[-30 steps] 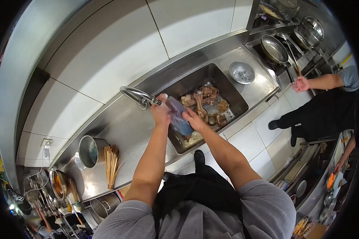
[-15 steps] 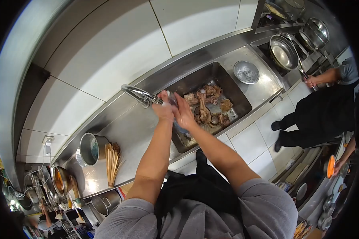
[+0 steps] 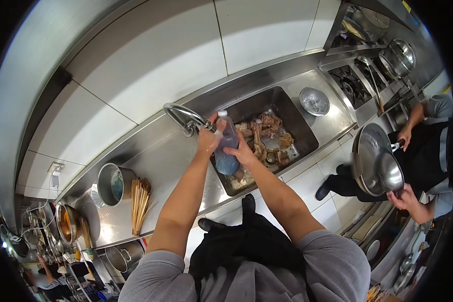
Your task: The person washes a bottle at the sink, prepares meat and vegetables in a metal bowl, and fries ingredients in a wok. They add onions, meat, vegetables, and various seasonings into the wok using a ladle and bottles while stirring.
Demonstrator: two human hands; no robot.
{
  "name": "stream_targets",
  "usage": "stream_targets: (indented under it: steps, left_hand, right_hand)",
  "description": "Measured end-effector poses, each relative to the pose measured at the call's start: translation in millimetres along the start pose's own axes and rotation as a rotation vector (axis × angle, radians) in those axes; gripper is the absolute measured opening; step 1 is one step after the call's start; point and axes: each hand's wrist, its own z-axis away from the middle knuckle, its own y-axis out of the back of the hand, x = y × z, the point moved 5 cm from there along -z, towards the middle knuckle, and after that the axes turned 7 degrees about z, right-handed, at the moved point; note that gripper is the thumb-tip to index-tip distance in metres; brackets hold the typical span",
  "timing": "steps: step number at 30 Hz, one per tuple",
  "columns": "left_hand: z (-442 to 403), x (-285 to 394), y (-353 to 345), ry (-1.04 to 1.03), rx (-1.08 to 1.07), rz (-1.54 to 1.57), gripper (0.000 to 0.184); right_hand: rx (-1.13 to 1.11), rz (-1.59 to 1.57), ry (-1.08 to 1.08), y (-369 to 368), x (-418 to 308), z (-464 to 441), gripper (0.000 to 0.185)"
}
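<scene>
A clear plastic bottle [image 3: 228, 137] with a white cap and bluish contents is held over the left end of the metal sink [image 3: 307, 133]. My right hand [image 3: 244, 152] grips its side, thumb across the front. On the other side my left hand [image 3: 209, 141], wet with suds, is closed against the bottle; some of its fingers are hidden behind it. The curved faucet [image 3: 178, 109] reaches down close to my left hand. Large meaty bones [image 3: 257, 136] lie in the sink beyond the bottle.
A metal bowl [image 3: 314, 101] stands right of the sink. Leftward on the counter are a metal pot [image 3: 110, 183] and a bundle of wooden sticks [image 3: 140, 204]. At right, another person holds a frying pan [image 3: 370, 151] and a metal bowl [image 3: 389, 171] near the stove [image 3: 350, 83].
My hands have moved apart, and the bottle between them now shows upright with its cap. The other person's pan has come away from the stove toward me, now with a bowl against it.
</scene>
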Motion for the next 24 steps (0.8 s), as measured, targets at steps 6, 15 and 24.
stream_targets:
  steps: [6,15,24]
  left_hand:
    - [55.2,-62.2,-23.4,0.241,0.131,0.624,0.075]
    - [85.0,-40.1,13.3,0.240,0.316,0.872,0.090]
    - [166.6,-56.5,113.5,0.261,0.403,0.607,0.101]
  right_hand:
    - [0.101,0.112,-0.092,-6.9,-2.7,-33.6,0.063]
    - [0.081,0.692,0.219,-45.5,-19.2,-24.8,0.044]
    - [0.267,0.051,-0.446,-49.2,42.1,-34.7,0.028]
